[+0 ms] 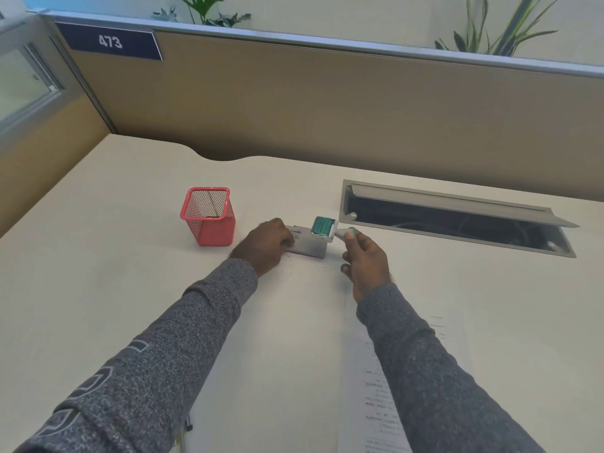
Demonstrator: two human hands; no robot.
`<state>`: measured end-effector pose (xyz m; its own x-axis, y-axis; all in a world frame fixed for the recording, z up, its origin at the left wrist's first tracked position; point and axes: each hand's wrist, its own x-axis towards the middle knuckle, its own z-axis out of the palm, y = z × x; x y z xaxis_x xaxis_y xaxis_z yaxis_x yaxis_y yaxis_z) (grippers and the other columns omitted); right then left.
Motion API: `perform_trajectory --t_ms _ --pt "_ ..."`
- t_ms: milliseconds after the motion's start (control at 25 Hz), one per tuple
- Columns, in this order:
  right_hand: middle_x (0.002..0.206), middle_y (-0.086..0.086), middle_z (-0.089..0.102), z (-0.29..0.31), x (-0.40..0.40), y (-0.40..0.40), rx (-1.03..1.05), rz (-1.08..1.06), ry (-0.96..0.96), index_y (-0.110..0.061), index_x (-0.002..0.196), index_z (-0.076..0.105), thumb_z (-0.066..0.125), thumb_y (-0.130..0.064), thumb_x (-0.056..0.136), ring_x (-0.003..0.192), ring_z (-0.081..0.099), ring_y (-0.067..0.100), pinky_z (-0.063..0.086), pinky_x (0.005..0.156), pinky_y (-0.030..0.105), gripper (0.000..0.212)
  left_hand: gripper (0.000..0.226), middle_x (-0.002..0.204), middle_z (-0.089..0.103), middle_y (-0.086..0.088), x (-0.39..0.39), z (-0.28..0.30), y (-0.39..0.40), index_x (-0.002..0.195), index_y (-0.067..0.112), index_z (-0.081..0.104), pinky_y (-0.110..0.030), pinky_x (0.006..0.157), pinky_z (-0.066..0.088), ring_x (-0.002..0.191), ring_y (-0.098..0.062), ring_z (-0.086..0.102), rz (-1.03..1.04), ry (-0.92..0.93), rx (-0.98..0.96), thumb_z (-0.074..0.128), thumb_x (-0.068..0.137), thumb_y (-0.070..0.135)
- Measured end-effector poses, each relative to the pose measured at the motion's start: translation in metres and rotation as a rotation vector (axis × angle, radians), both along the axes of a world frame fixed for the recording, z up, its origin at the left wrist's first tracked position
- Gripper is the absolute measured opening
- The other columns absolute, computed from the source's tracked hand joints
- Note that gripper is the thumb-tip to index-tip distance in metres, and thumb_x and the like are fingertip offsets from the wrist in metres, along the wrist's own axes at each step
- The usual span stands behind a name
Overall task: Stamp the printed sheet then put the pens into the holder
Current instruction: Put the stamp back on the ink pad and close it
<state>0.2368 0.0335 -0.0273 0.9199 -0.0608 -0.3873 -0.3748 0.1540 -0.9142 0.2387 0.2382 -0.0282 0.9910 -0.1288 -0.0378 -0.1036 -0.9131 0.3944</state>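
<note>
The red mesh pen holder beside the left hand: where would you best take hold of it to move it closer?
Grip the red square wire-mesh pen holder across two opposite side walls just under its rim, coming from above or its right. It stands upright and tapers downward, so the wider top resists slipping. The left hand is nearest but rests on the grey ink pad.

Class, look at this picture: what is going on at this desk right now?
A person in grey sleeves is readying a stamp. The left hand holds down a grey ink pad case on the desk, while the right hand has a grip on a stamp, its green face turned up over the case. The printed sheet lies nearer, under the right arm. The red mesh holder stands to the left.
</note>
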Motion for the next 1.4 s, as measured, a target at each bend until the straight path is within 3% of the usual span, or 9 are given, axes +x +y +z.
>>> perform_trajectory --t_ms 200,320,400,480,600,680,1120,1400 --pt "0.093 -0.002 0.063 0.005 0.012 0.022 -0.216 0.083 0.016 -0.018 0.124 0.06 0.059 -0.034 0.092 0.069 0.052 0.011 0.05 0.068 0.03 0.036 0.025 0.104 0.056 -0.013 -0.006 -0.005 -0.002 0.097 0.006 0.072 -0.042 0.082 0.048 0.094 -0.031 0.057 0.011 -0.03 0.066 0.047 0.095 0.011" --pt "0.113 0.003 0.066 0.0 0.017 0.033 -0.287 0.091 0.027 -0.016 0.125 0.06 0.06 -0.033 0.091 0.091 0.061 0.02 0.052 0.09 0.039 0.038 0.028 0.11 0.057 -0.012 -0.011 -0.008 -0.003 0.111 0.013 0.071 -0.041 0.086 0.045 0.099 -0.031 0.054 0.006 -0.057 0.07 0.046 0.097 0.012" --pt "0.121 0.004 0.065 -0.004 0.018 0.038 -0.316 0.079 0.039 -0.016 0.124 0.062 0.062 -0.033 0.09 0.103 0.06 0.024 0.05 0.096 0.045 0.038 0.029 0.114 0.059 -0.008 -0.016 -0.013 -0.003 0.114 0.016 0.069 -0.042 0.086 0.046 0.1 -0.028 0.053 0.046 -0.074 0.06 0.046 0.096 0.012" --pt "0.124 0.006 0.063 -0.007 0.018 0.041 -0.343 0.081 0.033 -0.014 0.124 0.062 0.061 -0.032 0.091 0.109 0.059 0.026 0.049 0.097 0.044 0.038 0.029 0.115 0.061 -0.004 -0.021 -0.018 -0.002 0.111 0.016 0.069 -0.043 0.085 0.048 0.101 -0.026 0.052 0.111 -0.094 0.016 0.046 0.094 0.012" --pt "0.128 0.006 0.061 -0.008 0.02 0.042 -0.4 0.1 0.002 -0.011 0.126 0.061 0.059 -0.032 0.092 0.114 0.056 0.025 0.043 0.094 0.028 0.039 0.028 0.117 0.062 -0.003 -0.026 -0.021 -0.003 0.109 0.016 0.071 -0.042 0.086 0.049 0.105 -0.025 0.052 0.142 -0.124 -0.019 0.049 0.092 0.011" --pt "0.13 0.004 0.06 -0.008 0.022 0.042 -0.452 0.112 -0.002 -0.013 0.127 0.06 0.059 -0.034 0.092 0.117 0.054 0.023 0.036 0.089 0.024 0.041 0.028 0.118 0.06 -0.003 -0.027 -0.02 -0.002 0.11 0.017 0.071 -0.043 0.086 0.05 0.107 -0.026 0.051 0.154 -0.121 -0.025 0.05 0.092 0.012" --pt "0.135 0.003 0.057 -0.005 0.023 0.031 -0.584 0.152 0.034 -0.016 0.129 0.057 0.062 -0.039 0.089 0.121 0.052 0.024 0.039 0.099 0.032 0.046 0.03 0.122 0.056 0.0 -0.033 -0.021 -0.004 0.117 0.021 0.066 -0.04 0.093 0.046 0.112 -0.023 0.048 0.202 -0.075 -0.029 0.053 0.09 0.018" --pt "0.122 0.003 0.061 0.007 -0.017 -0.019 -0.583 0.163 -0.11 -0.02 0.124 0.058 0.058 -0.041 0.091 0.108 0.055 0.02 0.044 0.097 0.037 0.039 0.032 0.122 0.057 -0.001 -0.065 -0.009 -0.016 0.12 0.017 0.064 -0.042 0.094 0.045 0.112 -0.025 0.05 0.278 -0.082 -0.068 0.054 0.09 0.017"
